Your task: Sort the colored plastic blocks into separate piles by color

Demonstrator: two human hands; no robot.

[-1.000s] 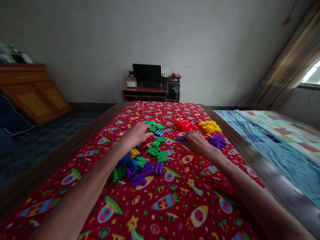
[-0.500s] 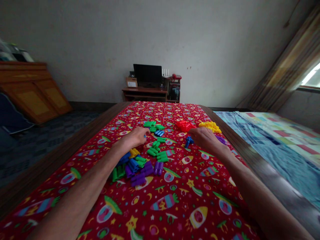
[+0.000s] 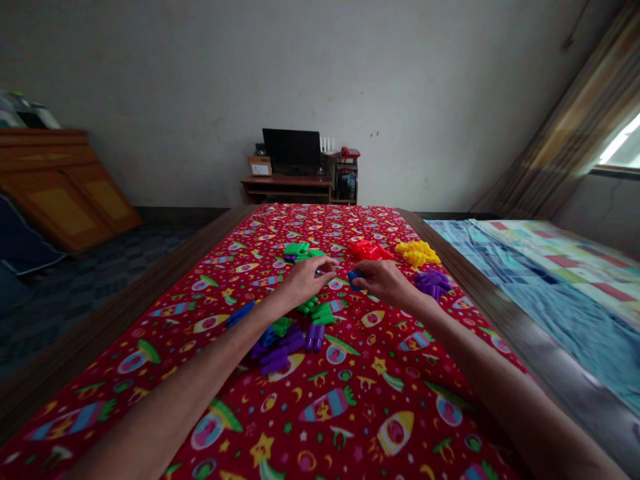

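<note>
On a table covered by a red rocket-print cloth, my right hand pinches a blue plastic block. My left hand is closed just left of it, fingertips by a small blue piece that I can barely make out. Below my hands lies a mixed heap of green, purple and blue blocks. Sorted piles sit beyond: green, red, yellow and purple.
The table's dark wooden rim runs along both sides. A bed with a patterned sheet lies to the right. A low desk with a monitor stands at the far wall, a wooden cabinet at left.
My left hand has moved right from the mixed heap toward the middle. My right hand lifted the blue block and drew it left, so both hands now meet.
</note>
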